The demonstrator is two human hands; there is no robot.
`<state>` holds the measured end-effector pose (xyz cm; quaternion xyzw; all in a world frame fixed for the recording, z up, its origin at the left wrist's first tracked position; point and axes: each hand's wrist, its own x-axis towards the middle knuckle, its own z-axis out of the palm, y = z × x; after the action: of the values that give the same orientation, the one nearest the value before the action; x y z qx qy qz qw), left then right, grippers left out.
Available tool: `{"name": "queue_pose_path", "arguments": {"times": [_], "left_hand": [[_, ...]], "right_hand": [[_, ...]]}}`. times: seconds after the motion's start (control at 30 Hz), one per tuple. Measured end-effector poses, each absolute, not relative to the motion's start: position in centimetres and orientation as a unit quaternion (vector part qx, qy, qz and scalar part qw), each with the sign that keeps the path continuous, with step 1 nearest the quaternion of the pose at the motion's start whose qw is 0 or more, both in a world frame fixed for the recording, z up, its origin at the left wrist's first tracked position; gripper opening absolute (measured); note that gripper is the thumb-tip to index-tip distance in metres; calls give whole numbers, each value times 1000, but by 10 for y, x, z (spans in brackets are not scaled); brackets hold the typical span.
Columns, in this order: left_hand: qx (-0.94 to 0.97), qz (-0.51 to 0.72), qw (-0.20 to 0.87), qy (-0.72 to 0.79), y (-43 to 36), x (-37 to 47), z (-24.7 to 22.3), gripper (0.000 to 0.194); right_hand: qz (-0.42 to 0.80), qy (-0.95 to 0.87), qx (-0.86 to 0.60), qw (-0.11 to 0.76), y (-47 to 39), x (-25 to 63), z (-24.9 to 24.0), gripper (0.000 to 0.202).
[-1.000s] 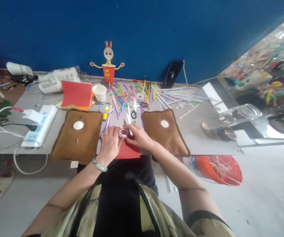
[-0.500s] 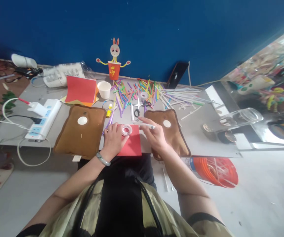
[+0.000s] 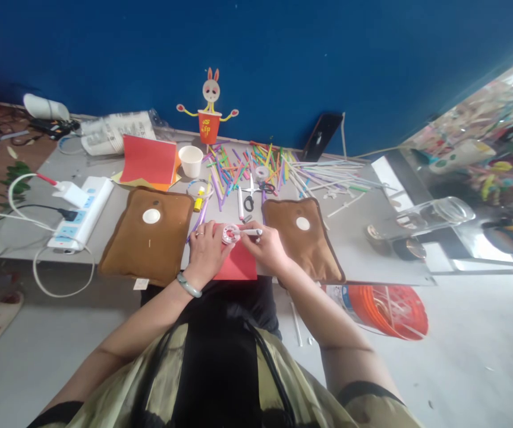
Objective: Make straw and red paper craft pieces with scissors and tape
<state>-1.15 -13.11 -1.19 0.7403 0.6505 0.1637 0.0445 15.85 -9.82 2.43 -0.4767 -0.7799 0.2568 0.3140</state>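
Left hand [image 3: 207, 249]: thumb and fingers apart, against white ring [image 3: 225, 236]
Right hand [image 3: 267, 246]: fingers clamped on pen [image 3: 253, 232]
Red paper [image 3: 242, 266]: at front edge of desk [image 3: 363, 261], between brown pouches [image 3: 149, 249]

ring [image 3: 225, 236] on paper sheet [image 3: 241, 265] | left: cushion [image 3: 147, 246], then power strip [image 3: 81, 215] | right: second cushion [image 3: 303, 249] | behind: scissors [image 3: 251, 190], straws [image 3: 279, 169]

We have soft, fairly bright light, strongest at right, where the floor [image 3: 474, 356] washes pale; the blue wall [image 3: 283, 59] darkens upward, and wide-angle stretching smears the right edge.
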Motion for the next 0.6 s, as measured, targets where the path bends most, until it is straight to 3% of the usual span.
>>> {"name": "queue_pose_path", "arguments": {"times": [0.6], "left_hand": [[743, 166, 51, 647, -131, -12, -9, 38]], "right_hand": [[253, -793, -468, 297, -94, 152, 15, 20]]}}
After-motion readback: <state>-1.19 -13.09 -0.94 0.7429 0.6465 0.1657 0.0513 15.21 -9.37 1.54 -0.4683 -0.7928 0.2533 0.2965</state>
